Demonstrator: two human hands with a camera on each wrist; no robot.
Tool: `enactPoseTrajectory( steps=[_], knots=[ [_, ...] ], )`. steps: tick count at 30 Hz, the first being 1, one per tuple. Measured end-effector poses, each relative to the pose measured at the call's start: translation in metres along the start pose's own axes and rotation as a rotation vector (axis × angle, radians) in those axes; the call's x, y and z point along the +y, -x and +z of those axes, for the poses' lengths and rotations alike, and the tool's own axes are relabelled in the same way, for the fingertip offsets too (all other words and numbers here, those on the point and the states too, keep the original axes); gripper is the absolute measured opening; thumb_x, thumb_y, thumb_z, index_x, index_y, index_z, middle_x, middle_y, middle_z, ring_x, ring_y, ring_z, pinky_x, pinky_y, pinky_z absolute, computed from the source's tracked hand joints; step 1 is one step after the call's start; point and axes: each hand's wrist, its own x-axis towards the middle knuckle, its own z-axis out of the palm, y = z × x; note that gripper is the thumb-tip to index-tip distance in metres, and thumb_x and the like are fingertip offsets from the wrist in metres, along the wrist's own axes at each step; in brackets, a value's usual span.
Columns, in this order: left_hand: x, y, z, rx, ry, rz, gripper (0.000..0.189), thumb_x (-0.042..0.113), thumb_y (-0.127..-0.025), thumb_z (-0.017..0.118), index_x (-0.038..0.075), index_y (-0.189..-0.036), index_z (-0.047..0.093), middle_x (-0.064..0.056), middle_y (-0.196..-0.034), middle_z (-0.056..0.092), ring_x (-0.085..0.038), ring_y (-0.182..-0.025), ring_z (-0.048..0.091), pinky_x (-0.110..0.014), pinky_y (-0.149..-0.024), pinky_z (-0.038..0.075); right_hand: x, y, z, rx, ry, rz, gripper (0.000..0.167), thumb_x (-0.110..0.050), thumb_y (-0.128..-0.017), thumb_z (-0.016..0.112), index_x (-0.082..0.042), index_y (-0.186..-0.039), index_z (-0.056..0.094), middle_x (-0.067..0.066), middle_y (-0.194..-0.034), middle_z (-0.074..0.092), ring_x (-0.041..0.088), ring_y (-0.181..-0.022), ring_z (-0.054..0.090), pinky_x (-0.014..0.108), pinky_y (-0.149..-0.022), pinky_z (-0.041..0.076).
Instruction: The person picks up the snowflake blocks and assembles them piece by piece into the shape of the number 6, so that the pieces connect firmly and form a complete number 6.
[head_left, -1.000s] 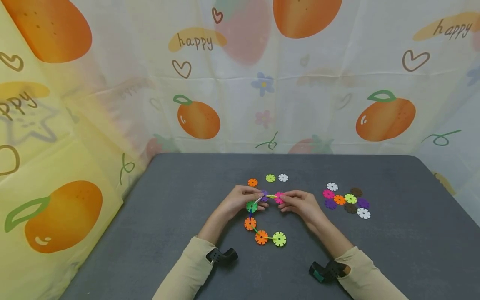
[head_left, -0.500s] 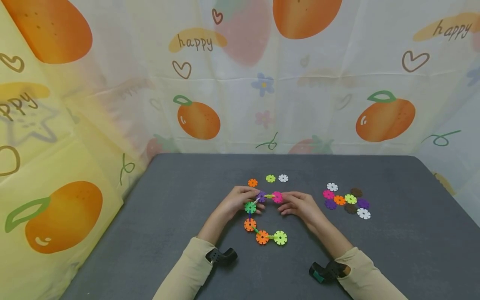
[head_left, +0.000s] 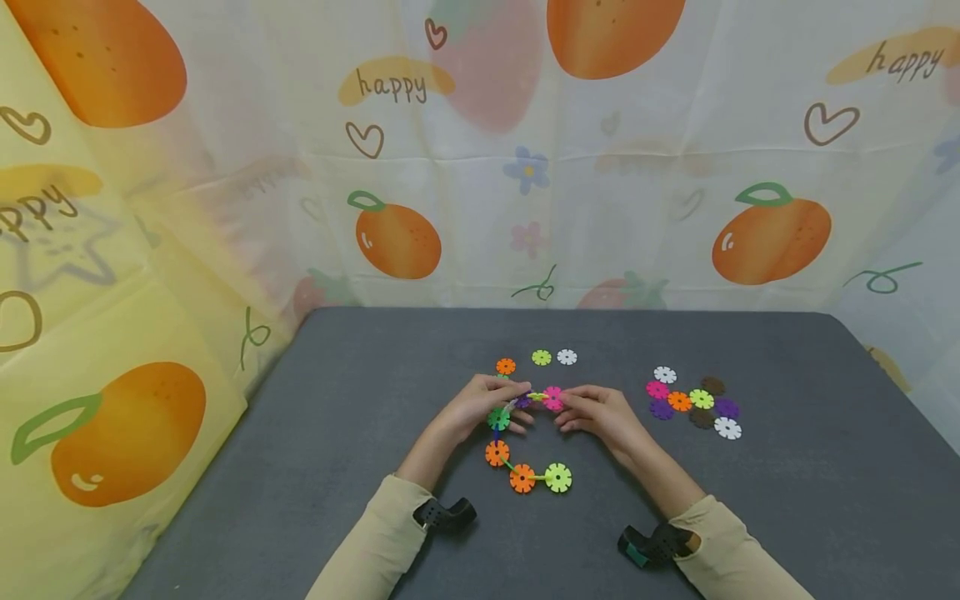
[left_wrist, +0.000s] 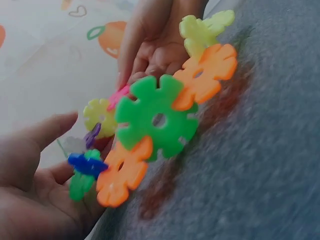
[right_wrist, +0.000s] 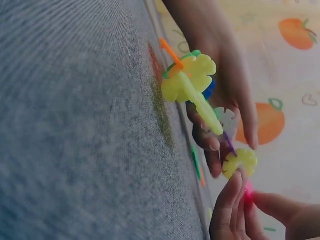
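A chain of notched plastic snowflake discs curves between my hands, with the table below. My right hand [head_left: 603, 411] pinches its pink disc [head_left: 552, 398] between thumb and fingers. Beside that pink disc is a yellow disc [right_wrist: 240, 162], then a purple disc [right_wrist: 230, 144]. My left hand [head_left: 483, 406] surrounds the purple and white part; in both wrist views its thumb stands apart from the discs, its fingers behind them. The chain continues through a green disc [head_left: 498, 418], a blue disc [left_wrist: 87, 165] and several orange and green discs to a yellow disc [head_left: 558, 477] at the near end.
Loose orange [head_left: 506, 366], yellow [head_left: 542, 357] and white discs [head_left: 567, 357] lie behind the hands on the grey table [head_left: 360, 367]. To the right lies a cluster of several discs, including an orange disc [head_left: 679, 401]. A printed curtain [head_left: 465, 183] hangs behind the table.
Both hands dip slightly toward the near side with the chain. The purple disc has turned more edge-on beside my left thumb. My right hand stays at the pink disc.
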Motion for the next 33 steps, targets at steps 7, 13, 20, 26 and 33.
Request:
enactPoseTrajectory(
  steps=[7,13,20,26,33],
  knots=[
    [0.0,0.0,0.011,0.03,-0.01,0.052,0.031,0.02,-0.091,0.07,-0.001,-0.114,0.07,-0.019,-0.107,0.073,-0.017,-0.079,0.074,-0.04,-0.075,0.063,-0.001,0.002,0.003,0.03,0.016,-0.014,0.035,-0.01,-0.095,0.063,0.018,-0.115,0.057,0.004,-0.078,0.073,0.012,-0.07,0.071,0.029,-0.071,0.062],
    [-0.002,-0.001,0.011,0.03,-0.008,0.049,0.031,0.02,-0.092,0.068,-0.001,-0.115,0.07,-0.017,-0.107,0.073,-0.017,-0.08,0.074,-0.04,-0.076,0.063,0.001,0.003,0.006,0.063,0.034,-0.029,0.034,-0.01,-0.094,0.063,0.017,-0.114,0.059,0.008,-0.079,0.075,0.013,-0.07,0.071,0.032,-0.071,0.062],
    [-0.001,-0.001,0.006,0.008,0.022,0.023,0.034,0.023,-0.094,0.066,0.0,-0.119,0.068,-0.019,-0.114,0.071,-0.019,-0.08,0.074,-0.042,-0.075,0.062,0.001,0.002,0.006,-0.007,0.02,0.008,0.042,-0.022,-0.098,0.059,0.013,-0.121,0.057,0.011,-0.093,0.074,0.015,-0.076,0.071,0.032,-0.075,0.062],
    [-0.002,-0.001,0.008,0.024,0.021,0.033,0.032,0.02,-0.092,0.068,-0.001,-0.116,0.07,-0.018,-0.108,0.073,-0.016,-0.078,0.074,-0.04,-0.075,0.063,0.003,0.001,0.005,0.008,-0.018,0.002,0.035,-0.014,-0.097,0.061,0.016,-0.115,0.059,0.004,-0.083,0.074,0.012,-0.074,0.071,0.029,-0.073,0.062],
    [-0.005,-0.002,0.012,0.049,-0.004,0.067,0.031,0.018,-0.091,0.07,-0.003,-0.113,0.071,-0.017,-0.098,0.075,-0.014,-0.078,0.073,-0.037,-0.075,0.063,0.003,0.003,0.009,0.086,0.058,-0.097,0.032,-0.008,-0.094,0.064,0.02,-0.109,0.061,0.008,-0.076,0.074,0.011,-0.064,0.07,0.029,-0.064,0.062]
  ],
)
